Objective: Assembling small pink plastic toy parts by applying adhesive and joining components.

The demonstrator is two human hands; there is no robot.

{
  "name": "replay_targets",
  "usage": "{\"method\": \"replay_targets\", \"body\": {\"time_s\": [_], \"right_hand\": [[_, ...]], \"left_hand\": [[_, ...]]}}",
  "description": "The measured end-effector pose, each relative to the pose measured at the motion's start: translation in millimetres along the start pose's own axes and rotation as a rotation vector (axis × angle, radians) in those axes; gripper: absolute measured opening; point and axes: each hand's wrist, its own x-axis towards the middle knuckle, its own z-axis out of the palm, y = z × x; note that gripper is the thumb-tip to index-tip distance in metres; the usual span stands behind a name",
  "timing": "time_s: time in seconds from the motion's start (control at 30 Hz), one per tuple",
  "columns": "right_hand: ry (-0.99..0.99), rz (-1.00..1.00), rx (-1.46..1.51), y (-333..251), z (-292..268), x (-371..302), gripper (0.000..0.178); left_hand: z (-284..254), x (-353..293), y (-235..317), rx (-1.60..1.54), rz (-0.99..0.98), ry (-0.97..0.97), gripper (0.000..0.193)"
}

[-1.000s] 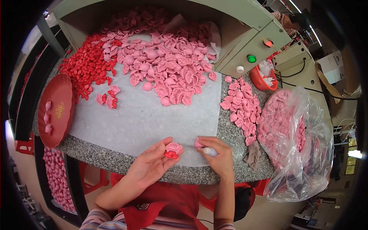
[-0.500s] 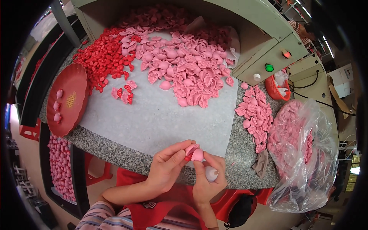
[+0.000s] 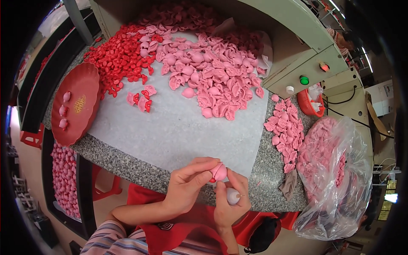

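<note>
Near the front edge of the worktable, my left hand (image 3: 185,185) pinches a rounded pink plastic piece (image 3: 219,171) from its left side. The piece looks like two shell halves meeting along a seam, with a red part (image 3: 212,180) showing underneath. My right hand (image 3: 229,208) is closed too, thumb and finger on the right side of the same piece. Tucked in that palm is a small whitish bottle (image 3: 233,196) with a thin tip pointing right. Beyond, on the white sheet (image 3: 170,127), lie several pink shells with red parts (image 3: 141,100) set in them.
Red parts (image 3: 123,59) and pink shells (image 3: 212,76) are heaped at the back. A red scalloped tray (image 3: 87,114) holds 3 pink-and-red pieces at left. At right are more shells (image 3: 285,131), a grey rag (image 3: 289,185), a clear bag (image 3: 335,199) and an orange basket (image 3: 307,106).
The two pink shell halves, tilted apart before, now meet in one rounded piece between my fingers. Both hands stay nearly in place. The whole view has shifted slightly.
</note>
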Motion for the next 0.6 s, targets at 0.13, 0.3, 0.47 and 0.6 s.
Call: {"method": "replay_targets", "body": {"time_s": [0.13, 0.3, 0.47, 0.6], "right_hand": [[-0.014, -0.025, -0.053, 1, -6, 4, 0.035], [-0.020, -0.096, 0.020, 9, -9, 5, 0.032], [0.008, -0.180, -0.047, 10, -8, 6, 0.030], [0.017, -0.369, -0.207, 10, -9, 4, 0.027]], "left_hand": [[0, 1, 2, 0.026, -0.022, -0.015, 0.024], [1, 1, 4, 0.070, -0.043, -0.032, 0.024], [1, 1, 4, 0.082, -0.047, -0.049, 0.024], [3, 1, 5, 0.016, -0.090, -0.051, 0.024]]}}
